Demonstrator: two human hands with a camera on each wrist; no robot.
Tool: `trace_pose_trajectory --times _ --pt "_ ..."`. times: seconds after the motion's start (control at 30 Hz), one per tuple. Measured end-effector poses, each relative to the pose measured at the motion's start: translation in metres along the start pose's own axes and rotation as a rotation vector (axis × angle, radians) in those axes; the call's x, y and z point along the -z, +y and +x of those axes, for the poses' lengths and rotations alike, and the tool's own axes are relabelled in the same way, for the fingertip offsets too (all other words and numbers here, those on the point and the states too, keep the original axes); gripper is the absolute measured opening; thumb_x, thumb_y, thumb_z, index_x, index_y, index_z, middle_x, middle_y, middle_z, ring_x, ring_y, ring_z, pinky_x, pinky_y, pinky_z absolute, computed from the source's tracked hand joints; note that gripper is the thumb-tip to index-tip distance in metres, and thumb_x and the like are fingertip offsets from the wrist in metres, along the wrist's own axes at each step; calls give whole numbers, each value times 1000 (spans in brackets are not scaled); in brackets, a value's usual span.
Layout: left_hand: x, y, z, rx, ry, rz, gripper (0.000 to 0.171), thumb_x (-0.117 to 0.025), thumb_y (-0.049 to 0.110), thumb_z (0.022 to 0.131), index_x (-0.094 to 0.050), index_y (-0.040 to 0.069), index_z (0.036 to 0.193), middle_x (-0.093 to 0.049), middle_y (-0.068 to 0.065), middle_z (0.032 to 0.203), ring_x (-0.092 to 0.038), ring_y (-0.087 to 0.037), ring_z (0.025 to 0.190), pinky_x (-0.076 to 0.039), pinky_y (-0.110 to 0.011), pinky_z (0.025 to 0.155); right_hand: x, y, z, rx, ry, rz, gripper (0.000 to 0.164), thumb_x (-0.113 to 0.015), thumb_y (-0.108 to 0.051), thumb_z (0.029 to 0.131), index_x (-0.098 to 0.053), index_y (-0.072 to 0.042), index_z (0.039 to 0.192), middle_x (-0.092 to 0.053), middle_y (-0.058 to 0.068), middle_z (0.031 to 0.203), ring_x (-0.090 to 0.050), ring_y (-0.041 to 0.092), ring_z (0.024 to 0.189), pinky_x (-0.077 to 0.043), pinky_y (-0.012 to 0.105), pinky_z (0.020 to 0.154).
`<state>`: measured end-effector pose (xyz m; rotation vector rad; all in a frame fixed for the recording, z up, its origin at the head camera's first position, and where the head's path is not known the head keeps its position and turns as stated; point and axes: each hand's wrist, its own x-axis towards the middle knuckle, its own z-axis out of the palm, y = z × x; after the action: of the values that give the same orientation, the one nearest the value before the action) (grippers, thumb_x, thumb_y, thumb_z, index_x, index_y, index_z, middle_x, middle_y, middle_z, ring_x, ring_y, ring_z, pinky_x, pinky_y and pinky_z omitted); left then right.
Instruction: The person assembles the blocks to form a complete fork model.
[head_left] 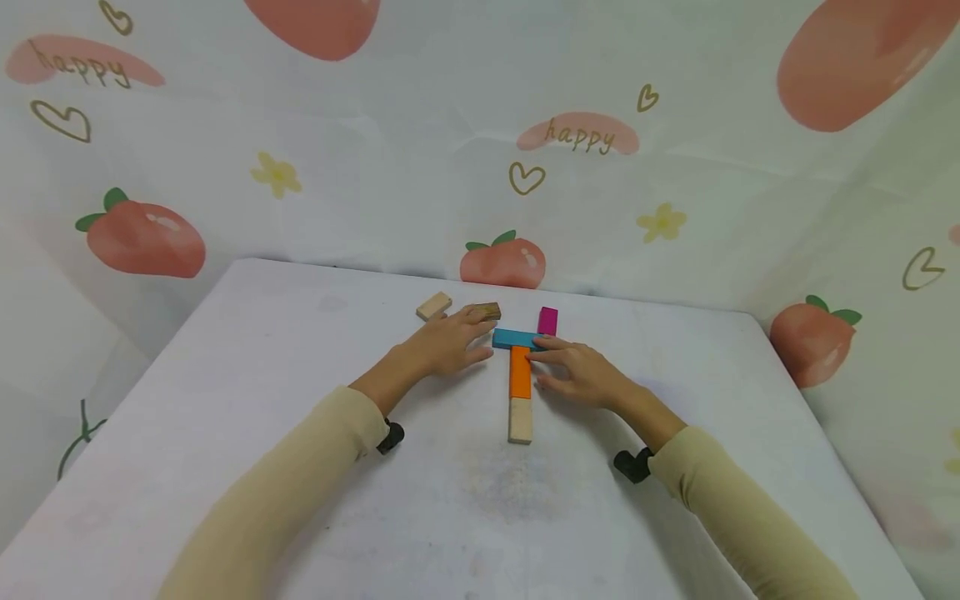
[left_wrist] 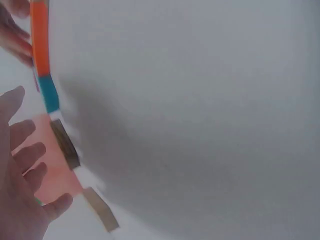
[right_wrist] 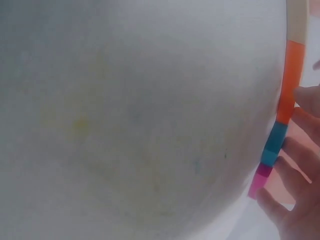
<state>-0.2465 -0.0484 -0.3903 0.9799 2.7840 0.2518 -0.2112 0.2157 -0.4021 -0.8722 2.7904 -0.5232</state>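
At frame centre, the right hand (head_left: pixel 581 375) is pressing loose, straight fingers against the orange block (head_left: pixel 520 372) and blue block (head_left: pixel 516 338), seemingly squaring their T, while the left hand (head_left: pixel 448 343) is resting flat, holding nothing, beside the brown block (head_left: pixel 486 312)

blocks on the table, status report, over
Left hand open, fingertips on dark brown block. Right hand open, fingers touching blue block and orange block. Pink block and tan block lie apart, nothing blocking.

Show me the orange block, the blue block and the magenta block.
orange block (head_left: pixel 520 372), head view, middle of its top face.
blue block (head_left: pixel 513 338), head view, its left half.
magenta block (head_left: pixel 547 320), head view, top face.
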Motion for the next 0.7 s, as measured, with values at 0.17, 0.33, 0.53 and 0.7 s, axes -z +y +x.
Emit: trace_pose_trajectory --times 0.17,0.33,0.53,0.7 --pt "3 -13 4 97 -1 -27 62 -46 44 104 -36 12 155 -32 -9 160 -20 -32 150 -21 -60 116 1 -1 0 6 -5 -15 48 -68 -30 94 -62 -12 137 -47 12 151 -42 36 139 -38 59 106" --pt "5 -24 6 180 -11 -60 62 -45 44 104 -35 11 156 -30 -10 161 -17 -31 151 -20 -62 115 1 0 -2 4 0 -9 47 -68 -29 94 -62 -11 137 -47 11 151 -41 35 140 -38 59 107" --pt "5 -31 5 184 -32 -36 61 -44 46 104 -36 12 155 -28 -11 162 -16 -32 151 -20 -64 115 0 2 -1 10 11 -4 47 -69 -29 93 -62 -11 137 -48 11 151 -42 35 140 -38 58 107" --pt "6 -29 4 166 -33 -42 60 -44 45 104 -38 12 154 -29 -11 162 -15 -33 151 -18 -65 115 1 1 -1 15 7 -2 47 -68 -28 93 -62 -12 137 -47 10 151 -41 34 140 -38 57 107"
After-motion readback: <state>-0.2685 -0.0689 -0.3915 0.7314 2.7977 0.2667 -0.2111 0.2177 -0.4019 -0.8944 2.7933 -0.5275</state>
